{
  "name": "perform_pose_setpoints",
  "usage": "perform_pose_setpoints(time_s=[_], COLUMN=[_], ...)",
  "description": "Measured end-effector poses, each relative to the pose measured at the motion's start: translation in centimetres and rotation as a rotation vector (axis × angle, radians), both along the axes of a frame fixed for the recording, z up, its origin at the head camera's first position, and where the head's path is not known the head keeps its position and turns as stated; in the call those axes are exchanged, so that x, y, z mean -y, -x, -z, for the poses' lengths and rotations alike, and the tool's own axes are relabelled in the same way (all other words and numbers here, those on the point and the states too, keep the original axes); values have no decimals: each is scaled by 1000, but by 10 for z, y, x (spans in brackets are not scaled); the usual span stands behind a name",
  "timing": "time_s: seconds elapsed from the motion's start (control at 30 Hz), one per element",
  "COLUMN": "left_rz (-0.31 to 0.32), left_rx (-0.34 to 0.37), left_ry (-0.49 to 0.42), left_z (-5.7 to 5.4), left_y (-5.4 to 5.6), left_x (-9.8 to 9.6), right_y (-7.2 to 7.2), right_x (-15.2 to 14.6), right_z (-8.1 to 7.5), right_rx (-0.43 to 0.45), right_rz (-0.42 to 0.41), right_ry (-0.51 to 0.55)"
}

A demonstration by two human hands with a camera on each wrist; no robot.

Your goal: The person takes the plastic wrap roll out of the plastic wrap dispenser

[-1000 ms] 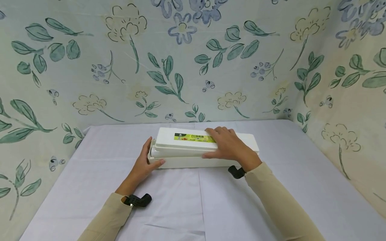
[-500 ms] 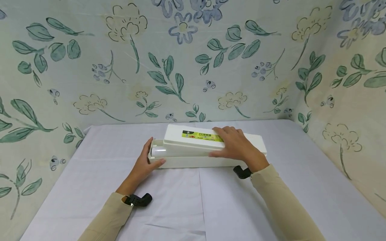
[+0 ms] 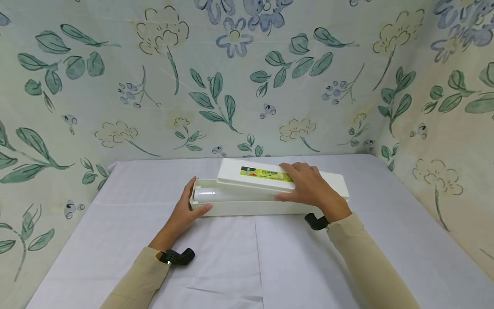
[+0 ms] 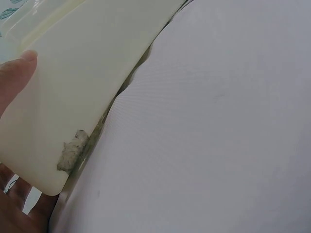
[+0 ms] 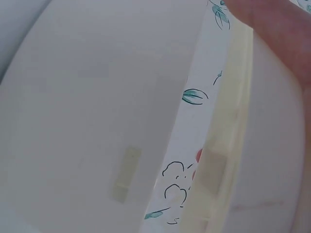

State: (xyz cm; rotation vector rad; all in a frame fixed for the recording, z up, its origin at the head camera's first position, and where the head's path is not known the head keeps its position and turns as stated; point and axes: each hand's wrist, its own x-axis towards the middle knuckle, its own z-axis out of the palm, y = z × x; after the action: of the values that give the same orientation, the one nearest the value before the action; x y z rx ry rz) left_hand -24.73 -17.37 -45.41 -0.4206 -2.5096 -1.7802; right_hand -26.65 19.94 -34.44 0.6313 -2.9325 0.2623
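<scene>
A long white cling film box (image 3: 239,209) lies across the table in the head view. Its white lid (image 3: 231,171), with a yellow-green label, sits askew, raised at the left and shifted right. A pale, shiny roll (image 3: 208,195) shows inside the box's uncovered left part. My left hand (image 3: 182,213) holds the left end, thumb on the front wall and fingers round the end. In the left wrist view the thumb (image 4: 19,75) presses the box wall. My right hand (image 3: 310,189) grips the lid across its middle; the right wrist view shows a gap between lid (image 5: 274,131) and box (image 5: 97,97).
A white cloth (image 3: 216,257) covers the table. Behind it and at both sides hang flower-patterned drapes (image 3: 247,128). Each wrist carries a black camera mount, such as the left one (image 3: 177,256).
My right hand has moved right with the lid, whose left end has risen a little. More of the roll shows at the left. The left hand and the box stay put.
</scene>
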Motion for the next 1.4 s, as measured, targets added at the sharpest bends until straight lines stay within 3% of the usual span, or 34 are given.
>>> perform_pose_setpoints(time_s=[1.03,1.4], left_rz=[-12,-22], left_rx=[-8,3], left_ry=[35,37], left_z=[-8,-3], left_y=[2,-1], left_x=[-2,-1], right_y=[2,0], right_x=[-40,-51], right_z=[5,10], right_rx=[17,12], right_rz=[111,137], right_ry=[65,66])
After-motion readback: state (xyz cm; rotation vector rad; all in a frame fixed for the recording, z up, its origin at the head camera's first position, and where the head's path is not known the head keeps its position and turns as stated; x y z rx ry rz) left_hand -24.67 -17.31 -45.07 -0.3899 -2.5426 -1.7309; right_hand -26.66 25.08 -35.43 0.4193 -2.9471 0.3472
